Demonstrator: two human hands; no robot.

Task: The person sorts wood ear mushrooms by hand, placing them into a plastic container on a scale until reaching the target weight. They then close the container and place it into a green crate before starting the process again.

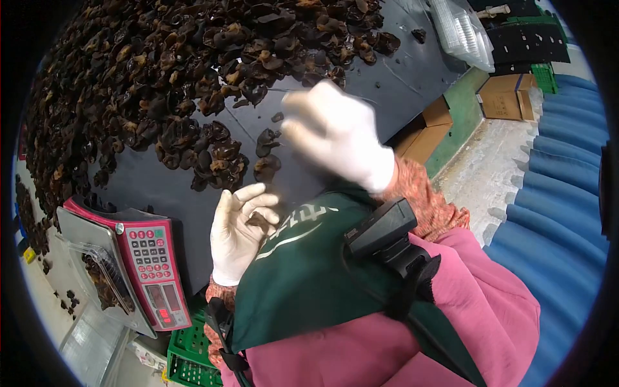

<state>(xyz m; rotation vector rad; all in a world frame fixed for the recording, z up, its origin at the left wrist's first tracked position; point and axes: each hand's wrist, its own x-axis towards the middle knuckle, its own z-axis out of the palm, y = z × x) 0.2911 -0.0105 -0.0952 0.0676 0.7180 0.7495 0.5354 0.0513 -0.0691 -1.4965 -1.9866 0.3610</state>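
My left hand (244, 233), in a white glove, is palm up with its fingers curled around a small dark brown fungus piece (258, 221). My right hand (342, 132), also white-gloved, is above the dark tabletop (400, 76), right of a few loose pieces (267, 142). Motion smears its fingers, so whether they hold anything cannot be made out. A large heap of dark brown, wet-looking fungus (161, 71) covers the table's upper left. Left of my left hand is a pink scale (153, 271) with a lit red display; a clear container of fungus (103, 280) rests on its plate.
Stacked clear plastic boxes (465, 35) lie at the table's top right corner. Cardboard boxes (507, 97) (422, 137) are on the floor beyond the table edge. Blue corrugated sheeting (561, 174) runs down the right. A green crate (193, 351) is below the scale.
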